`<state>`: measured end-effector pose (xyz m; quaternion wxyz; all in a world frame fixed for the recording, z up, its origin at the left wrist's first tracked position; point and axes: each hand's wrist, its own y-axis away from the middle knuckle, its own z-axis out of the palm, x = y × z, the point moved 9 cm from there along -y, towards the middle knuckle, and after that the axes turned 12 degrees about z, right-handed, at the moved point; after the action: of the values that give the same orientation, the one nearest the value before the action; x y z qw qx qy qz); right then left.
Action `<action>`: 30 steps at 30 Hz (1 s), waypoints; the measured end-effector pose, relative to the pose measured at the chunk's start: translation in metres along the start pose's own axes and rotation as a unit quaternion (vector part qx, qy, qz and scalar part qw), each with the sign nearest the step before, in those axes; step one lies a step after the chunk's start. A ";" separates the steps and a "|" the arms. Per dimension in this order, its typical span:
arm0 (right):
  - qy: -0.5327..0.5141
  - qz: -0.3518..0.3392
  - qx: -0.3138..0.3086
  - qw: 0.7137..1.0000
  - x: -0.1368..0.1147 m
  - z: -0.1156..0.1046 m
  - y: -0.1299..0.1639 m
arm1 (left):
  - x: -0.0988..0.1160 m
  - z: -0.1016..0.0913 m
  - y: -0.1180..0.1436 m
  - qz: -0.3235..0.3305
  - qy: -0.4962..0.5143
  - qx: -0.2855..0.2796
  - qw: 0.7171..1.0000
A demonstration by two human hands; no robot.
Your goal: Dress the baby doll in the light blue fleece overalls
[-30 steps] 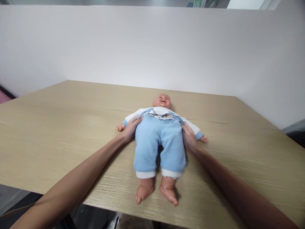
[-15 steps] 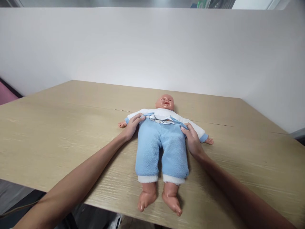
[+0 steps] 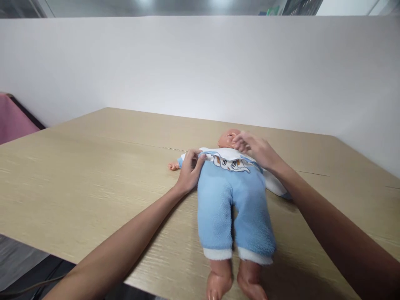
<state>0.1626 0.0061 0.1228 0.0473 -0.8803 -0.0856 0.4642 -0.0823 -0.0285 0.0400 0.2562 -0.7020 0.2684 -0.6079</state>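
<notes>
A baby doll (image 3: 229, 139) lies on its back on the table, feet toward me. It wears a white top and fuzzy light-blue overalls (image 3: 215, 200) with white cuffs and a cartoon face on the bib. At the overalls' upper left edge, my left hand (image 3: 191, 168) pinches the blue fabric between thumb and fingers. My right hand (image 3: 254, 148) is raised over the doll's upper chest, beside its chin, partly covering its head. Its fingers are curled together and slightly blurred; anything inside them is hidden. The doll's right-side sleeve (image 3: 275, 183) lies partly under my right forearm.
The wooden table (image 3: 93, 179) has a thin seam across it. A white partition (image 3: 187, 66) rises behind it. Pink cloth (image 3: 15, 118) shows at the far left. Dark floor and a cable (image 3: 37, 285) lie below the table's front left edge.
My right hand has left the overalls' right edge and risen toward the doll's chin. My left hand stays at the left edge. The view has shifted, and more of the bib's cartoon face shows.
</notes>
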 end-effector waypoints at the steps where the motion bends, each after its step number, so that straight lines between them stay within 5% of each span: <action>1: 0.043 -0.020 -0.017 0.999 -0.015 0.012 -0.009 | 0.005 -0.002 0.000 0.020 -0.023 0.004 1.000; 4: 0.194 -0.103 -0.129 0.967 -0.049 0.069 -0.031 | 0.018 -0.007 -0.001 0.079 -0.074 0.017 0.994; 8: 0.307 -0.193 -0.287 0.887 -0.052 0.147 -0.047 | 0.027 -0.008 -0.002 0.122 -0.083 0.030 0.989; 12: 0.306 -0.248 -0.316 0.863 -0.046 0.177 -0.058 | 0.030 -0.005 -0.002 0.131 -0.063 0.019 0.989; 16: 0.266 -0.251 -0.298 0.882 -0.049 0.166 -0.054 | 0.027 -0.003 -0.001 0.115 -0.061 0.012 0.991; 24: 0.113 -0.161 -0.156 0.968 -0.048 0.087 -0.045 | 0.037 -0.001 0.009 0.172 -0.116 -0.024 0.978; 30: 0.116 -0.160 -0.135 0.971 -0.042 0.086 -0.042 | 0.049 -0.011 0.016 0.224 -0.175 0.019 0.959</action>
<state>0.0636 0.0391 0.1148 0.0110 -0.9013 -0.2808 0.3297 -0.0887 -0.0744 0.0657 0.4420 -0.7141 0.3584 -0.4077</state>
